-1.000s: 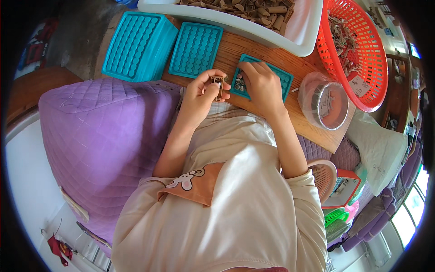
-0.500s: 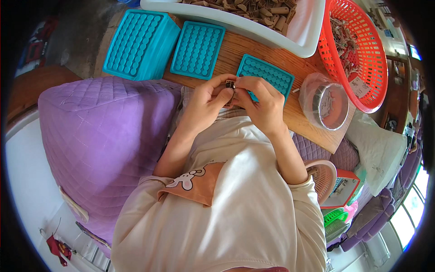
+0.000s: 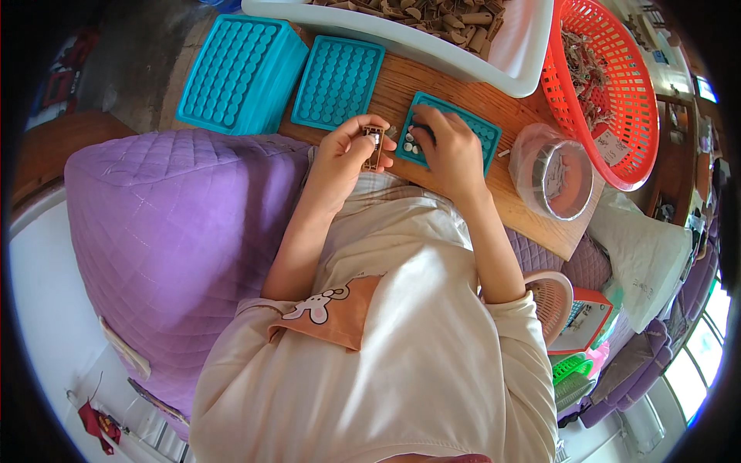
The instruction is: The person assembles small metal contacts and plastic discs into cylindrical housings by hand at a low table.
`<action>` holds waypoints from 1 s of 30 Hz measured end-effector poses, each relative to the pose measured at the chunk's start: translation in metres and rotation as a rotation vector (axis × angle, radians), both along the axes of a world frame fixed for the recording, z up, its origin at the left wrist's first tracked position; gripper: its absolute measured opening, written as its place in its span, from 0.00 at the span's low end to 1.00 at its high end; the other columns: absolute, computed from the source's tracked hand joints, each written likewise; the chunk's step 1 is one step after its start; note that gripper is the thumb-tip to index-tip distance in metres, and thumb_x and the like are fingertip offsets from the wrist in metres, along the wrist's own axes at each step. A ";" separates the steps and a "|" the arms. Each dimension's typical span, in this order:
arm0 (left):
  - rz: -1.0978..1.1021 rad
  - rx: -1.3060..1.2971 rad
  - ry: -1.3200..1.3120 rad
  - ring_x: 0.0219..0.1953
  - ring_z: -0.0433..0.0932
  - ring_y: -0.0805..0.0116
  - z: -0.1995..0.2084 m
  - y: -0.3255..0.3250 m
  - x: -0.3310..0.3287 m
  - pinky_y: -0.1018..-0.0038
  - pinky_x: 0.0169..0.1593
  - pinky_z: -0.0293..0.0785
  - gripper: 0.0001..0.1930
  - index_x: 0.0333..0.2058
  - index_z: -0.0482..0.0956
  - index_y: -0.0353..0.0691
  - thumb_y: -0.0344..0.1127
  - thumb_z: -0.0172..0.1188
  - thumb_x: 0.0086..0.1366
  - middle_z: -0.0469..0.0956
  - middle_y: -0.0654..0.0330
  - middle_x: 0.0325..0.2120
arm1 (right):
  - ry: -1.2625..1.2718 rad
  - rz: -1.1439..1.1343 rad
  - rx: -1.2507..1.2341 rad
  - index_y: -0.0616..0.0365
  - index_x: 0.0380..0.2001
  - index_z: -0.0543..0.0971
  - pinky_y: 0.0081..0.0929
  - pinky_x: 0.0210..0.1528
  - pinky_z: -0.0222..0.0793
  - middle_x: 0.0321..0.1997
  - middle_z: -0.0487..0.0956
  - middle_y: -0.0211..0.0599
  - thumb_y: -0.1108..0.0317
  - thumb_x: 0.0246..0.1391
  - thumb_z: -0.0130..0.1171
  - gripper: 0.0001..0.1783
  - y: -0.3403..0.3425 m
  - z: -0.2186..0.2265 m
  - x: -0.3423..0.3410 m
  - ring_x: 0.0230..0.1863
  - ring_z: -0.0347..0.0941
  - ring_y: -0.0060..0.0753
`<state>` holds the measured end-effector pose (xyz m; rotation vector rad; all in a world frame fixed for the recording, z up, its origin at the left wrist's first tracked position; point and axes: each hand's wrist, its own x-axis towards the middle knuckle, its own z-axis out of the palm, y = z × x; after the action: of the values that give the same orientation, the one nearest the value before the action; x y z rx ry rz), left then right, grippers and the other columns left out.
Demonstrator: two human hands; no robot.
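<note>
My left hand grips a small brown slotted case upright between thumb and fingers. Something pale and shiny shows inside its upper part. To the right, my right hand is bent over the near teal tray with round hollows. Its thumb and forefinger are apart, with their tips beside several small white round pieces at the tray's left end. The palm hides part of the tray, and whether the fingertips touch a piece is hard to make out.
Another teal tray and a tall teal stack stand left on the wooden table. Behind is a white tub of brown pieces. A red basket and a bag-lined round container stand right. Purple quilted padding lies left.
My hands have come apart. The right has left the brown case and moved over the near tray, uncovering white pieces there. The left has shifted slightly left, still holding the case.
</note>
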<state>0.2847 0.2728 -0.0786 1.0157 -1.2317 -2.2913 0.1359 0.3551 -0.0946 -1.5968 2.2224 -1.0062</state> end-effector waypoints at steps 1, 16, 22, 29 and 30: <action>0.002 -0.001 0.000 0.24 0.73 0.75 0.001 0.000 0.000 0.82 0.28 0.70 0.11 0.39 0.68 0.36 0.29 0.42 0.58 0.74 0.58 0.27 | 0.145 0.063 0.082 0.57 0.32 0.72 0.22 0.30 0.69 0.29 0.76 0.39 0.77 0.43 0.54 0.09 -0.001 0.001 0.000 0.32 0.73 0.30; -0.111 -0.175 0.066 0.29 0.72 0.80 0.009 0.010 -0.004 0.84 0.33 0.69 0.12 0.43 0.66 0.32 0.28 0.43 0.61 0.73 0.62 0.30 | -0.192 0.065 -0.349 0.60 0.29 0.71 0.21 0.27 0.70 0.28 0.75 0.36 0.80 0.36 0.59 0.13 0.008 0.028 0.029 0.28 0.74 0.33; -0.110 -0.165 0.084 0.30 0.70 0.81 0.019 0.014 -0.010 0.85 0.32 0.69 0.12 0.43 0.66 0.31 0.28 0.44 0.61 0.73 0.63 0.29 | -0.311 -0.075 -0.485 0.61 0.28 0.70 0.20 0.28 0.71 0.28 0.76 0.36 0.80 0.39 0.57 0.10 0.012 0.024 0.030 0.29 0.74 0.31; -0.123 -0.377 -0.025 0.22 0.72 0.75 0.018 0.016 -0.014 0.79 0.26 0.67 0.13 0.42 0.68 0.33 0.28 0.47 0.57 0.74 0.57 0.21 | -0.145 -0.077 -0.445 0.61 0.27 0.70 0.19 0.26 0.71 0.26 0.76 0.35 0.80 0.40 0.57 0.08 0.012 0.034 0.029 0.27 0.75 0.30; -0.142 -0.498 -0.098 0.19 0.73 0.70 0.017 0.016 -0.015 0.76 0.25 0.67 0.13 0.41 0.68 0.34 0.28 0.48 0.56 0.73 0.54 0.19 | -0.163 -0.074 -0.360 0.61 0.25 0.70 0.20 0.25 0.70 0.25 0.75 0.36 0.80 0.39 0.56 0.08 0.013 0.037 0.028 0.27 0.74 0.32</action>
<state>0.2701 0.2885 -0.0615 0.8816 -1.8440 -1.8902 0.1637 0.3679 -0.0576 -1.5056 2.0914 -1.5705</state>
